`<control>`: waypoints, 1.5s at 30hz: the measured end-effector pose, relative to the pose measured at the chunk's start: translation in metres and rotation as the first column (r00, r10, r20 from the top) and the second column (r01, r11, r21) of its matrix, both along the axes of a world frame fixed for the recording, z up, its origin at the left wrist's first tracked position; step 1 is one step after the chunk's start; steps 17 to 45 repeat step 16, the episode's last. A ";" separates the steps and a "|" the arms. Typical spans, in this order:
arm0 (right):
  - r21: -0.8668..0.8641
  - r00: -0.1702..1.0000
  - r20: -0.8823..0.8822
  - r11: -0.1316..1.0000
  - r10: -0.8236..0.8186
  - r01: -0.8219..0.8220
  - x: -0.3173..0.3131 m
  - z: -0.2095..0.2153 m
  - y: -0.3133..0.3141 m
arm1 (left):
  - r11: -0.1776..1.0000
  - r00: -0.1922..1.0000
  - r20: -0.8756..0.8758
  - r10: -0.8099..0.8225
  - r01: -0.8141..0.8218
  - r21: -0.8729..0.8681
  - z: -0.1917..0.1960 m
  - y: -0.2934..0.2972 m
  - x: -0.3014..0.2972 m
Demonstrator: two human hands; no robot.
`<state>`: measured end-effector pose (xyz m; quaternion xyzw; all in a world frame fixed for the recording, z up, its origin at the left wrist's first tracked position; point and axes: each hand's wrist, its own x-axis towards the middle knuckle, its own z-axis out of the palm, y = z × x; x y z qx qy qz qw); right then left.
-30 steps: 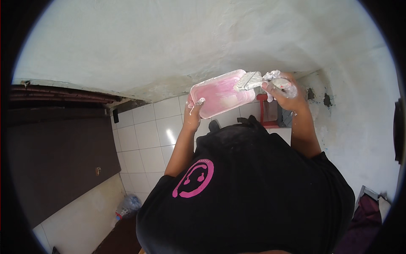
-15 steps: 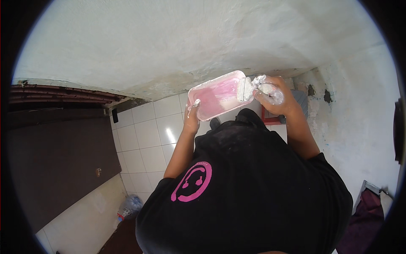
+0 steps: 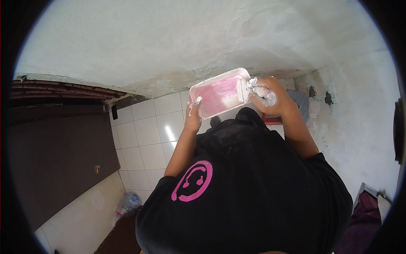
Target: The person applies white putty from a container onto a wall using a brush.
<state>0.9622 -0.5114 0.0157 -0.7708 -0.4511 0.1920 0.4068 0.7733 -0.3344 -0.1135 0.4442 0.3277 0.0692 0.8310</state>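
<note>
I hold a shallow pink tray (image 3: 211, 94) in front of my body, tilted, with white paste smeared over its inside. My left hand (image 3: 193, 113) is closed on the tray's left end, its thumb caked in white over the rim. My right hand (image 3: 270, 96), also coated in white, is closed on a flat, broad-edged tool like a scraper (image 3: 242, 90). The scraper's paste-covered edge lies at the right end of the tray, against its inside. My fingers hide the tool's handle.
A patchy, whitish wall (image 3: 177, 42) rises just ahead, and another with dark holes stands on the right. White floor tiles (image 3: 141, 131) lie below. Left is a dark brown panel (image 3: 63, 165). A red-edged grey object (image 3: 298, 106) sits beyond my right forearm; a plastic bag (image 3: 129, 204) lies lower left.
My right hand and the scraper have shifted slightly left along the tray's right end. The tray has tilted and risen a little in my left hand.
</note>
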 end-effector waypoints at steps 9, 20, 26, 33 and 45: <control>-0.113 0.995 0.079 0.992 0.062 -0.053 0.011 0.007 -0.017 | 0.999 0.998 0.053 -0.036 0.034 0.038 -0.010 0.004 -0.004; -0.439 0.905 0.122 0.839 0.408 -0.320 0.025 0.062 -0.003 | 0.997 0.994 0.113 -0.015 0.006 0.078 -0.009 0.002 -0.004; -0.439 0.905 0.122 0.839 0.408 -0.320 0.025 0.062 -0.003 | 0.997 0.994 0.113 -0.015 0.006 0.078 -0.009 0.002 -0.004; -0.439 0.905 0.122 0.839 0.408 -0.320 0.025 0.062 -0.003 | 0.997 0.994 0.113 -0.015 0.006 0.078 -0.009 0.002 -0.004; -0.439 0.905 0.122 0.839 0.408 -0.320 0.025 0.062 -0.003 | 0.997 0.994 0.113 -0.015 0.006 0.078 -0.009 0.002 -0.004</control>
